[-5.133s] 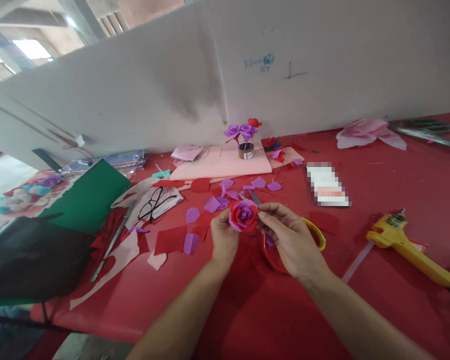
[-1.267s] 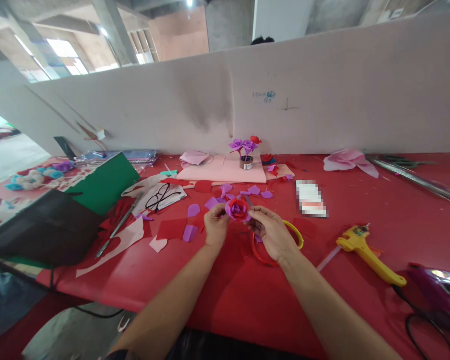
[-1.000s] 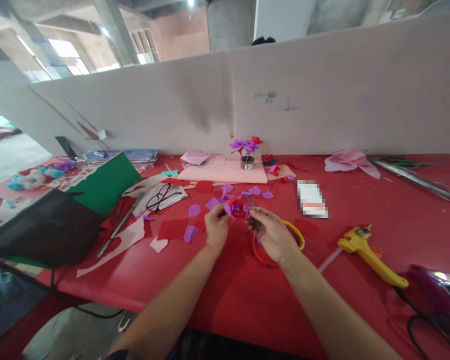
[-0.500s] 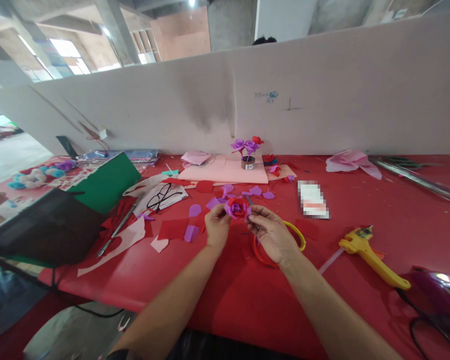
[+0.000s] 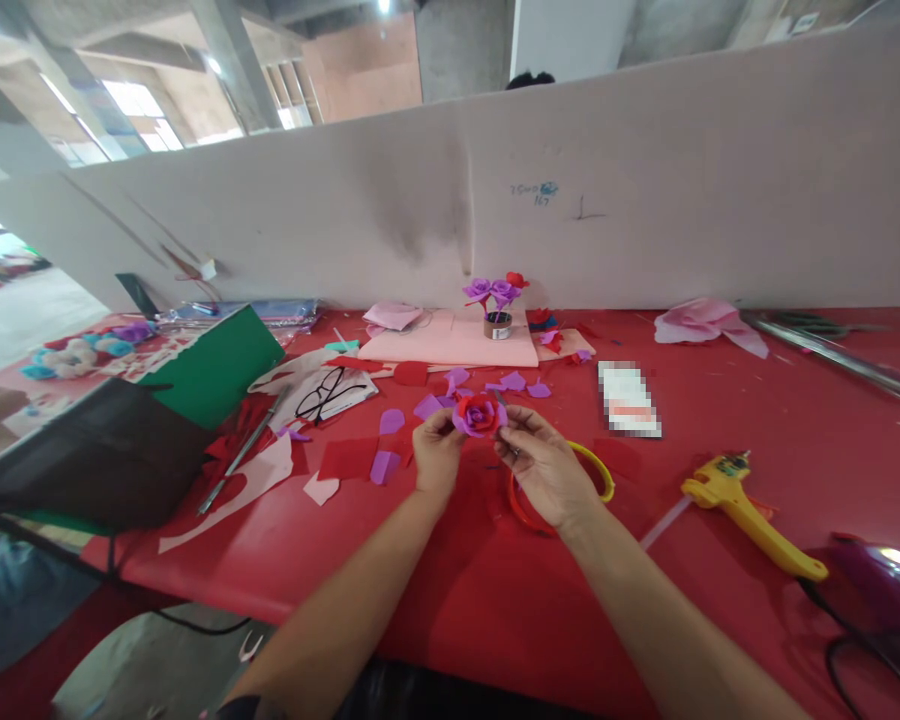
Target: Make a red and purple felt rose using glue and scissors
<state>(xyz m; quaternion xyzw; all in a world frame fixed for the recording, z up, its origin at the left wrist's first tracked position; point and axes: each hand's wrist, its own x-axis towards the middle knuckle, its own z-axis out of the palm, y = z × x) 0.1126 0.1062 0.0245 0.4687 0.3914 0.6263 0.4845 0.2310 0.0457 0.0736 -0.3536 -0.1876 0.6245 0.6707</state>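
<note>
Between my hands, above the red table, is a paper flower (image 5: 480, 413) with red and purple petals. My left hand (image 5: 436, 452) pinches its left edge between thumb and fingertips. On the opposite side, my right hand (image 5: 546, 462) grips the petals' right edge with thumb and forefinger. Just under my right hand lies a roll of tape (image 5: 601, 468) or ring with a yellow and red rim, partly covered. Loose purple petals (image 5: 391, 421) and a red paper piece (image 5: 347, 459) are scattered to the left of my hands.
A yellow glue gun (image 5: 750, 515) rests at the right, beside a purple appliance (image 5: 881, 580). Behind stands a small pot (image 5: 497, 326) of purple and red flowers. Black glasses (image 5: 331, 394) and a dark bag (image 5: 90, 450) are left. Another person's sleeve (image 5: 22, 590) shows at the far left.
The flower has tilted slightly in my fingers, its face turned a little differently. Both hands keep their hold in nearly the same place.
</note>
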